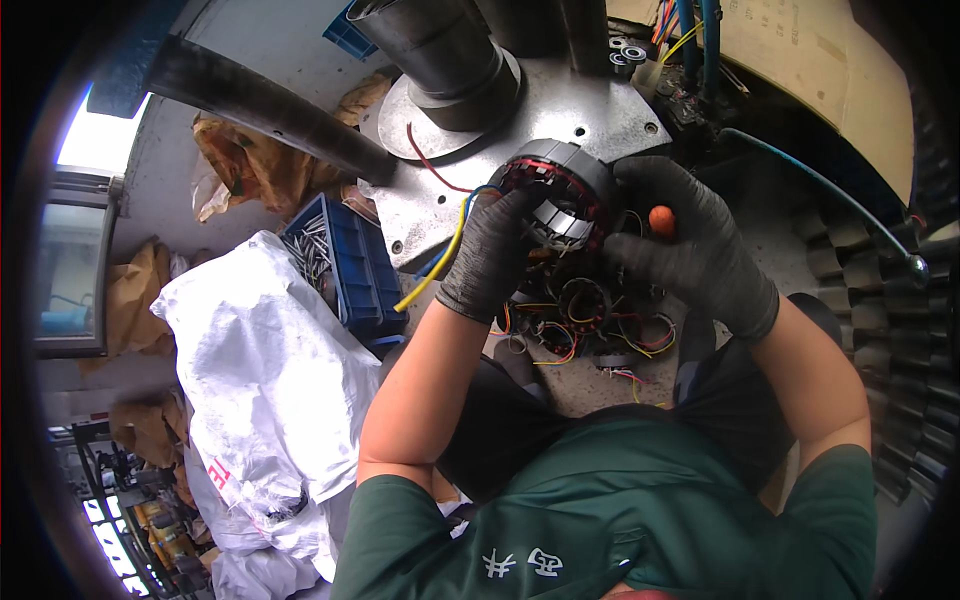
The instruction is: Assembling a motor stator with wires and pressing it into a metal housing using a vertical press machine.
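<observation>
Two gloved hands held a round motor stator (pixel 560 195) above a grey metal table (pixel 470 215), close in front of the person. The left hand (pixel 490 255), in a dark glove, was wrapped around the stator's near left edge, its fingers curled onto the dark laminated rim with the red-wound coils. The right hand (pixel 690 240) closed around the stator's right side, and an orange round knob (pixel 661 220), perhaps a tool handle, showed between its fingers; whether that hand gripped the knob or only rested against it could not be told. Yellow, blue and red wires (pixel 440 255) trailed from the stator leftward across the table. Below the hands lay more stators (pixel 585 320) with coloured leads, piled together. To the left stood a blue plastic bin (pixel 365 270) holding metal pins, just beside a white woven sack (pixel 260 370). A dark tube (pixel 445 60) rose from the table behind the stator.
</observation>
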`<state>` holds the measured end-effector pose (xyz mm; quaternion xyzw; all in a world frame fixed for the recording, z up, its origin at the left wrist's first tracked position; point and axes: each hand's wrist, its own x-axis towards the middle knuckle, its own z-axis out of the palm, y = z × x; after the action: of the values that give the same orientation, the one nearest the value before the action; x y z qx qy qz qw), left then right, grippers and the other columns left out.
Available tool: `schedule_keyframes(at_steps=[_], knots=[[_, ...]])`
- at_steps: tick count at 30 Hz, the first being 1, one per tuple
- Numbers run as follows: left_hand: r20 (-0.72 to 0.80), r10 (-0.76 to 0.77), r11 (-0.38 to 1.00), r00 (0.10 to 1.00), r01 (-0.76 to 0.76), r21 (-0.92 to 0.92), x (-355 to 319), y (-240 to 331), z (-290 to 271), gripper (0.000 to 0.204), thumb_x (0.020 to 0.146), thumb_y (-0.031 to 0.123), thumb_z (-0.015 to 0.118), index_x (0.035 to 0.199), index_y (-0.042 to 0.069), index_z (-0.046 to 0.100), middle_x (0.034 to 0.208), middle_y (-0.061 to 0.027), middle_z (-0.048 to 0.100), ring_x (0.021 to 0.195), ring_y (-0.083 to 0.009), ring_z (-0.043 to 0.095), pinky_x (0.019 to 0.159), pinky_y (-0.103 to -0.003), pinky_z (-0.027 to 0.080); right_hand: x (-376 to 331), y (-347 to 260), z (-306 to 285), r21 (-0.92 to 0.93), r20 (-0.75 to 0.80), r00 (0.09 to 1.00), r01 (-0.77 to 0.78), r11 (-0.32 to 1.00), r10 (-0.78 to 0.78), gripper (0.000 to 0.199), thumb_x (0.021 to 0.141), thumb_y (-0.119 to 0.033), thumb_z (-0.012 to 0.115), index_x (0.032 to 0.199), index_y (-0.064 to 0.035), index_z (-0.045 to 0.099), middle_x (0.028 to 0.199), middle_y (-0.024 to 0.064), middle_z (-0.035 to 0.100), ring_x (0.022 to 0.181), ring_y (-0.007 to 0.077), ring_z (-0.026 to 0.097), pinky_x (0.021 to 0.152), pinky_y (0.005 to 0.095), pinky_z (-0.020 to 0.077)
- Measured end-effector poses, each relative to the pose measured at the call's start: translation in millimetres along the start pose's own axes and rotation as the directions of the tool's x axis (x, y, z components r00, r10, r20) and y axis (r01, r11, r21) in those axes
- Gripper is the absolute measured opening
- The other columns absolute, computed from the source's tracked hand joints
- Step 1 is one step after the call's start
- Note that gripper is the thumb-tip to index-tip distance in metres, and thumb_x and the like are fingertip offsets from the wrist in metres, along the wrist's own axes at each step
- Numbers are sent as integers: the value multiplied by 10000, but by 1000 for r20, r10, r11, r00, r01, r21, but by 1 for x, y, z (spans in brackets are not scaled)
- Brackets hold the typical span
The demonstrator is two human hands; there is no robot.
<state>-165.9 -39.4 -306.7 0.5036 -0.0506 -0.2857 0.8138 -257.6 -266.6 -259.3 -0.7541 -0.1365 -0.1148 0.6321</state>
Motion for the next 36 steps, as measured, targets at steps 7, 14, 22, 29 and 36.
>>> schedule_keyframes(at_steps=[7, 14, 22, 29, 36], knots=[[66, -104, 984, 992, 113, -141, -1, 3, 0, 520, 974, 283, 631, 1423, 31, 564, 1316, -136, 670, 1215, -233, 659, 1048, -380, 538, 21, 28, -10, 73, -97, 958, -265, 962, 271, 403, 860, -162, 830, 1204, -12, 681, 960, 50, 701, 898, 121, 668, 815, 307, 566], [166, 172, 926, 971, -217, 309, -7, 8, -3, 742, 891, 229, 658, 1550, 22, 388, 1343, -153, 621, 1213, -238, 640, 1021, -360, 531, 29, 35, -13, 260, -102, 949, -265, 928, 300, 369, 884, -175, 773, 1183, 23, 687, 946, 47, 691, 822, 108, 658, 704, 280, 562], [49, 137, 975, 989, -143, 171, -5, 13, 0, 804, 805, 160, 648, 1534, -30, 369, 1296, -208, 618, 1127, -240, 662, 981, -351, 551, 31, 29, -13, 321, -78, 923, -335, 886, 377, 338, 867, -111, 711, 1179, 19, 692, 899, 47, 697, 753, 104, 658, 643, 265, 543], [48, 195, 974, 980, -199, 109, -7, 12, 6, 789, 783, 147, 648, 1511, -37, 403, 1276, -191, 624, 1106, -230, 661, 963, -338, 557, 31, 26, -10, 351, -73, 920, -339, 873, 386, 313, 867, -109, 707, 1152, 20, 699, 876, 42, 699, 760, 98, 656, 672, 265, 542], [23, 147, 978, 989, -148, 147, -9, 16, 10, 779, 796, 164, 671, 1505, -34, 417, 1275, -174, 629, 1115, -229, 664, 965, -341, 559, 31, 26, -17, 316, -45, 919, -360, 878, 393, 317, 883, -138, 730, 1157, 21, 721, 878, 35, 710, 760, 92, 651, 660, 258, 520]])
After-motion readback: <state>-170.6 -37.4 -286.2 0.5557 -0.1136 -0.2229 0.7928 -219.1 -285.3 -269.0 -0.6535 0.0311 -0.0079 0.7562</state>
